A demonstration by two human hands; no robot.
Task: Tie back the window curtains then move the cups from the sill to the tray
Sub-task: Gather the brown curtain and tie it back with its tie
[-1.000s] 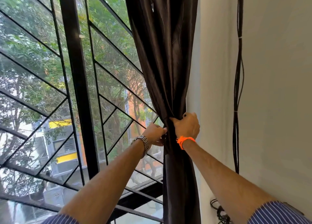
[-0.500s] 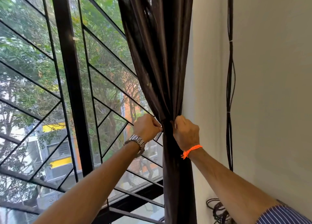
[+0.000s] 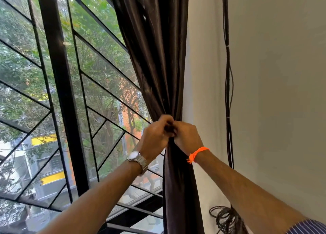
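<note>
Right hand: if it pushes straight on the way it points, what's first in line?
The right hand points up-left at the gathered curtain, which its fingertips already touch, next to the left hand. So curtain first; past the fabric probably the window, though depth is unclear.

Gathered curtain [image 3: 164, 60] hangs between window grille [image 3: 58, 92] on its left and wall [image 3: 282, 92] on its right. Both hands meet before it: left hand [image 3: 155, 136], right hand [image 3: 187, 137]. Cables [image 3: 228, 92] run down the wall, right of the curtain.
</note>
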